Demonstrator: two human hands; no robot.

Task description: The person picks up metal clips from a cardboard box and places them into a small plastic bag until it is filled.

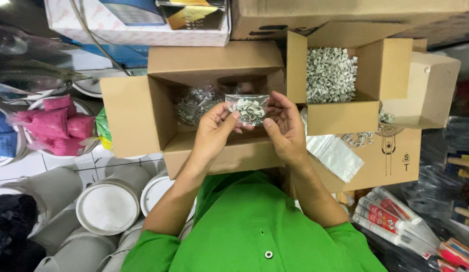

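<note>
Both my hands hold a small clear plastic bag (pixel 248 108) filled with small white clips, lifted above an open cardboard box (pixel 143 108). My left hand (pixel 214 132) pinches the bag's left edge. My right hand (pixel 283 126) grips its right side. Inside that box lie more filled clear bags (pixel 196 103). To the right, a smaller open cardboard box (pixel 380 65) holds a heap of loose white clips (pixel 330 73).
Empty clear bags (pixel 335 156) lie on a flat carton at the right. White pipe fittings (pixel 108 206) stand at lower left, pink packets (pixel 60 126) at left, sealant tubes (pixel 390 216) at lower right. Boxes are stacked along the top.
</note>
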